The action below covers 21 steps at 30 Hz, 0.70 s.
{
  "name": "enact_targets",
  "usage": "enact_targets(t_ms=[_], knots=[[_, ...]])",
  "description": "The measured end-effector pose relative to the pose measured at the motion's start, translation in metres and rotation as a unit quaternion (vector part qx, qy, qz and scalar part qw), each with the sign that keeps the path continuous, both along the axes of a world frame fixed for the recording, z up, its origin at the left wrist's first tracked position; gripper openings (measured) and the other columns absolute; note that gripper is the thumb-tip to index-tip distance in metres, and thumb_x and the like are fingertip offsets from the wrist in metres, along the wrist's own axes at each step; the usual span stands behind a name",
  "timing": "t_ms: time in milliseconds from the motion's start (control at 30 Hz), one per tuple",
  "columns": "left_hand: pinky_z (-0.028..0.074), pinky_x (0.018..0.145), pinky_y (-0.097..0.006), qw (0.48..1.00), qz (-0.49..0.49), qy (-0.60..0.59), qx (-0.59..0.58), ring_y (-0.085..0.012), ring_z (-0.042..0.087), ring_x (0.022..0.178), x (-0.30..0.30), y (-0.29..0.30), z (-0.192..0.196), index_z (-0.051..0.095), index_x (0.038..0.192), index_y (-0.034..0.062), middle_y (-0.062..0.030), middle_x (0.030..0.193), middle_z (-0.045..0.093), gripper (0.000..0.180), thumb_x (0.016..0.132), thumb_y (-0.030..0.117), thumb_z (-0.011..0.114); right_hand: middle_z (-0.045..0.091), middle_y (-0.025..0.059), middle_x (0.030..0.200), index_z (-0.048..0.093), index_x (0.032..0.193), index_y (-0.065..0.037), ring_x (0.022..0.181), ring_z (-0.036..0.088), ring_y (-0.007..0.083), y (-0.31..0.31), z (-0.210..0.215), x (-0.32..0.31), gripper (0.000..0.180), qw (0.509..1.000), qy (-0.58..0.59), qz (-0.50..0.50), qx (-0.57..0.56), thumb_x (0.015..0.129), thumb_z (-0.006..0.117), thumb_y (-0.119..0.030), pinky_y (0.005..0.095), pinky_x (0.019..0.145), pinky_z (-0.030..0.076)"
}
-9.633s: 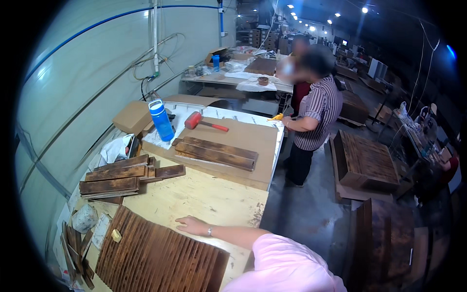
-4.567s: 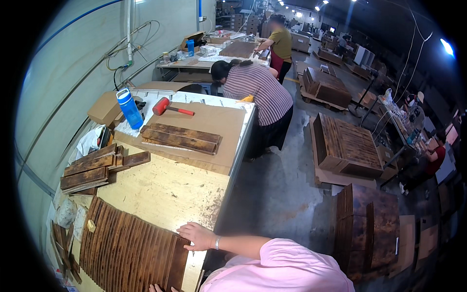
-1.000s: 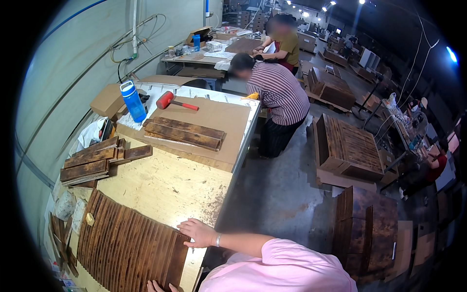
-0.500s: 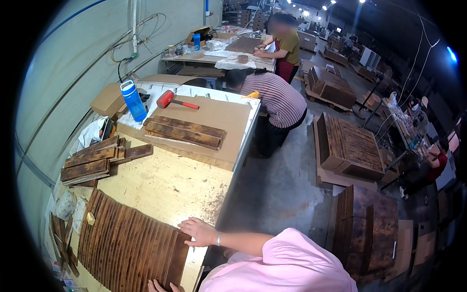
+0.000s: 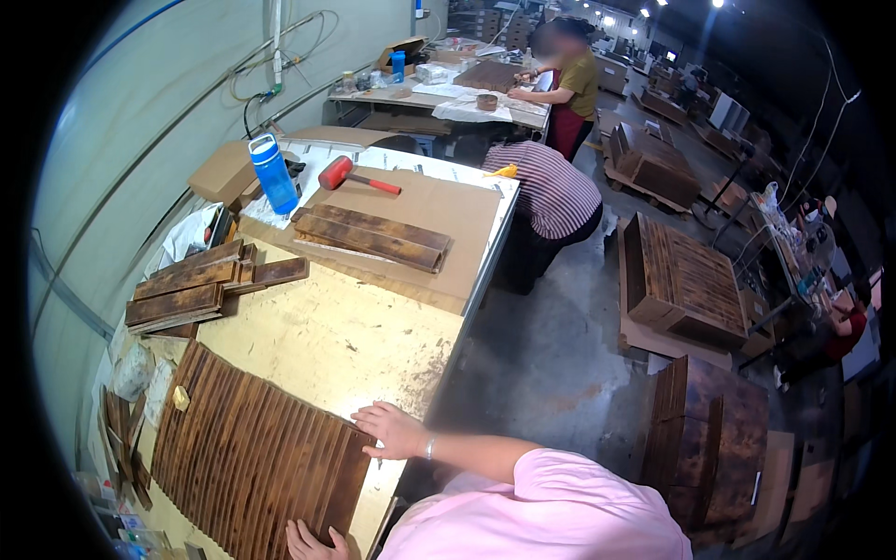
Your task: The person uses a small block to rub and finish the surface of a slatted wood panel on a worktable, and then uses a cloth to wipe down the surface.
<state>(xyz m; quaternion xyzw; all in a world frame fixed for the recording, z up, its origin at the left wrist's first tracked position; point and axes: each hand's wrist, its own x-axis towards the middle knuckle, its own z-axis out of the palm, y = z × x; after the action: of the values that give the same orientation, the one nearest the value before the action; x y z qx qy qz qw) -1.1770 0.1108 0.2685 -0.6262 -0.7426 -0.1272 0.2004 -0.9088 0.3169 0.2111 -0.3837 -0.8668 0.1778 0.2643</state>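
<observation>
A panel of dark brown wooden slats (image 5: 257,453) lies on the table close to me, the slats side by side with narrow gaps. My right hand (image 5: 392,432) rests at the panel's near right corner, fingers spread and pointing left, with a bracelet at the wrist. Low in the picture, my left hand (image 5: 317,543) lies on the wide end slat, its fingers apart; its wrist is cut off by the lower edge. Neither hand grips anything. A small yellowish block (image 5: 181,399) sits on the panel's far side.
Loose wooden boards (image 5: 191,289) are piled at the table's left. More boards (image 5: 373,238) lie on cardboard near a red mallet (image 5: 338,174) and a blue bottle (image 5: 273,175). Beyond the table edge, a person in stripes (image 5: 551,191) bends down. Brown cabinets (image 5: 686,280) stand right.
The view has shifted, so most of the scene sits slightly farther right. More of my left hand shows. Both hands stay on the slat panel. The bending person's head is now less visible.
</observation>
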Motion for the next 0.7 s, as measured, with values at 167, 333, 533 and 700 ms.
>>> enact_targets(t_ms=[167, 333, 533, 700], knots=[[0.045, 0.105, -0.05, 1.0, 0.006, -0.008, -0.012, -0.0365, 0.058, 0.126, 0.0024, 0.0, 0.0014, 0.063, 0.131, 0.0023, -0.0173, 0.138, 0.061, 0.059, 0.093, 0.047, 0.062, 0.056, 0.0128, 0.146, 0.066, 0.124, 0.002, 0.135, 0.05, 0.0266, -0.0002, -0.0018, 0.0002, 0.053, 1.0, 0.006, -0.005, 0.006, 0.09, 0.066, -0.039, 0.0424, 0.118, 0.033], [0.043, 0.107, -0.052, 0.999, 0.019, -0.042, -0.023, -0.0376, 0.055, 0.128, 0.0058, -0.0003, 0.0035, 0.062, 0.133, 0.001, -0.0191, 0.139, 0.06, 0.061, 0.094, 0.048, 0.06, 0.056, 0.0122, 0.147, 0.063, 0.128, 0.002, 0.136, 0.049, 0.0265, 0.0001, 0.0017, 0.0013, 0.056, 1.0, -0.007, -0.003, -0.007, 0.091, 0.065, -0.04, 0.0421, 0.119, 0.032], [0.042, 0.107, -0.052, 0.999, 0.014, -0.039, -0.023, -0.0386, 0.055, 0.128, 0.0014, -0.0005, -0.0009, 0.061, 0.133, 0.0006, -0.0199, 0.14, 0.06, 0.061, 0.095, 0.048, 0.058, 0.055, 0.0119, 0.147, 0.062, 0.13, 0.002, 0.136, 0.049, 0.0267, 0.0005, -0.0009, 0.0008, 0.058, 1.0, -0.012, -0.002, -0.009, 0.092, 0.065, -0.042, 0.0413, 0.119, 0.033], [0.043, 0.107, -0.053, 0.999, 0.012, -0.041, -0.021, -0.0395, 0.055, 0.128, 0.0006, 0.0004, -0.0007, 0.062, 0.133, 0.0013, -0.0203, 0.139, 0.06, 0.06, 0.094, 0.048, 0.059, 0.058, 0.0128, 0.144, 0.063, 0.128, 0.003, 0.134, 0.05, 0.0271, 0.0007, -0.0038, -0.0004, 0.059, 1.0, -0.001, -0.004, 0.009, 0.091, 0.063, -0.044, 0.0402, 0.118, 0.033]])
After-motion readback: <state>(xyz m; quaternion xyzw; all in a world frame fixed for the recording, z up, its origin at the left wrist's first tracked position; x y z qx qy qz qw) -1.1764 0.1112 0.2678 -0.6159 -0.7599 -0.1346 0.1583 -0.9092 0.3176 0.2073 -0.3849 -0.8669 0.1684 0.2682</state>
